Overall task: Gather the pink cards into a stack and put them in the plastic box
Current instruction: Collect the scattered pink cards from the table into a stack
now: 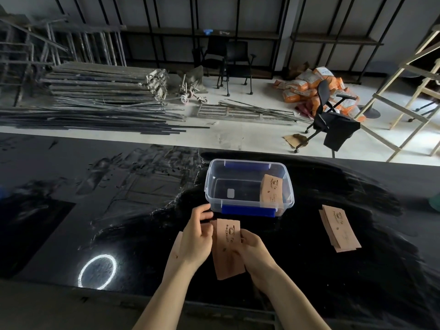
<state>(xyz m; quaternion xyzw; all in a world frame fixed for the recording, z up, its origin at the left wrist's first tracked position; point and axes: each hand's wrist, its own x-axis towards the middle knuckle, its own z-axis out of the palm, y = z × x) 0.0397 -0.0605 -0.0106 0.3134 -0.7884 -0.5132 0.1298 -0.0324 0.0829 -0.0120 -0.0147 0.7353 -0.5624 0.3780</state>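
Observation:
A stack of pink cards [227, 251] with dark print is held between both hands just above the black table, in front of the clear plastic box [289, 203]. My left hand [196, 239] grips the stack's left edge; my right hand [256, 253] holds its right side. More pink cards [271, 190] lean against the box's right inner wall. Another fanned pile of pink cards [339, 231] lies on the table to the right. A further pink card [177, 241] shows partly under my left wrist.
The box has blue latches front and back and stands on a glossy black table [309, 270]. A ring-light reflection [97, 271] glows at lower left. Beyond the table lie metal poles, chairs and orange sacks on the floor.

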